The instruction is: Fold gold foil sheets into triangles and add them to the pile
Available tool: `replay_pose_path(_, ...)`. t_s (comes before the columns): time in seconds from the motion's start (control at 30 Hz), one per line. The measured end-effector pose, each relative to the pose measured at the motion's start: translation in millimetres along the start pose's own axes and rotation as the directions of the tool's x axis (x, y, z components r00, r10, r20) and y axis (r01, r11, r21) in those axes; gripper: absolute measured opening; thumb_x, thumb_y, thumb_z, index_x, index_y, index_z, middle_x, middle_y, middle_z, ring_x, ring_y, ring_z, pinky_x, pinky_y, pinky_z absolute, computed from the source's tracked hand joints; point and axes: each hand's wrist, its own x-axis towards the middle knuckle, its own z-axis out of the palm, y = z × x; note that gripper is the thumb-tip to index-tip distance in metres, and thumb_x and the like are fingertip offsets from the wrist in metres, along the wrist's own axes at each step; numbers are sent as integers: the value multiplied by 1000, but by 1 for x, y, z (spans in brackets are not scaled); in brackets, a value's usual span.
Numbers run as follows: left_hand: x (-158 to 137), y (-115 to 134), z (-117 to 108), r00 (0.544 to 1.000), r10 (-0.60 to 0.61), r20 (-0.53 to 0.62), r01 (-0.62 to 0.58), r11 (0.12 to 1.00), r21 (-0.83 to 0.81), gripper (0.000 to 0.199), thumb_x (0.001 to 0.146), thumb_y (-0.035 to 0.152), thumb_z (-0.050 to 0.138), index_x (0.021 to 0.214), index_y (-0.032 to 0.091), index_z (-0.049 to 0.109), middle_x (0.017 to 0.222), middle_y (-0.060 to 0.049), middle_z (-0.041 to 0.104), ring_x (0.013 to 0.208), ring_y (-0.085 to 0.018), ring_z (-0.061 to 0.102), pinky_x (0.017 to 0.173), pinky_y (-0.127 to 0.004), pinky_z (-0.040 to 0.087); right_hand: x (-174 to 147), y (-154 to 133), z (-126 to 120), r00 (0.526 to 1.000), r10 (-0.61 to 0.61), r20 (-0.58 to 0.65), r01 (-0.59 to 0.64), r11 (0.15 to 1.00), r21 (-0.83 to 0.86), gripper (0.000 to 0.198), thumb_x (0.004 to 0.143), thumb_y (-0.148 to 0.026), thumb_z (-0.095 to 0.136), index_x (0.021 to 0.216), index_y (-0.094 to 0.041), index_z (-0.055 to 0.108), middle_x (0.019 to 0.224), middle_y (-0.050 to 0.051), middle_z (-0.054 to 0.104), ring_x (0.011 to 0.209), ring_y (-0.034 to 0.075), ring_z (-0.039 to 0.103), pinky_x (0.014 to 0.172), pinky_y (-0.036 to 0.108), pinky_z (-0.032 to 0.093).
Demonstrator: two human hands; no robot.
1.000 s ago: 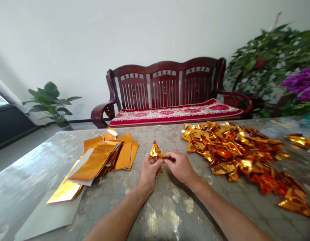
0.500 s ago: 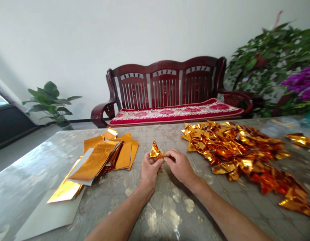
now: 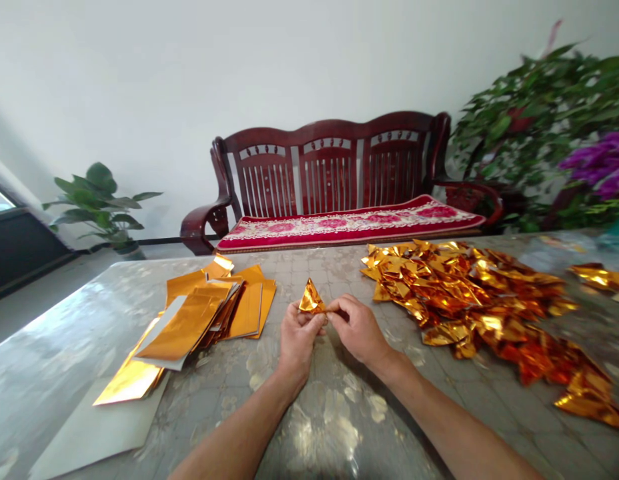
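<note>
At far left, a green broad-leaved potted plant (image 3: 100, 200) stands on the floor beyond the grey patterned glossy table (image 3: 214, 400). On the table's left side lies a flat pale-grey sheet (image 3: 97, 433), with a loose, overlapping stack of rectangular gold foil paper sheets (image 3: 184, 327) partly over it; both lie as they did a second ago.

Near the middle, the left hand (image 3: 295, 337) pinches a small, pointed, triangular gold foil piece (image 3: 311, 299) between thumb and fingers, holding it tip up above the table. Compared with half a second ago, the tip leans slightly less to the left. Just beside it, the right hand (image 3: 357, 327) closes thumb and forefinger on the piece's lower right corner, the same grip as before.

To the right, the heaped pile of shiny folded gold foil pieces (image 3: 459, 287) is unchanged, well apart from the triangular piece.
</note>
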Motion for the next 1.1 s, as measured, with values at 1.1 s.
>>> replay_pose_path(1.1,2,3,1,984,-176,3,173,959,-227,57,50,27,89,95,18,55,77,2,68,64,-8,62,60,-17,47,1,-2,-2,999,-39,9,40,993,-112,15,81,-11,57,78,-22,67,82,1,67,79,16,63,72,27,46)
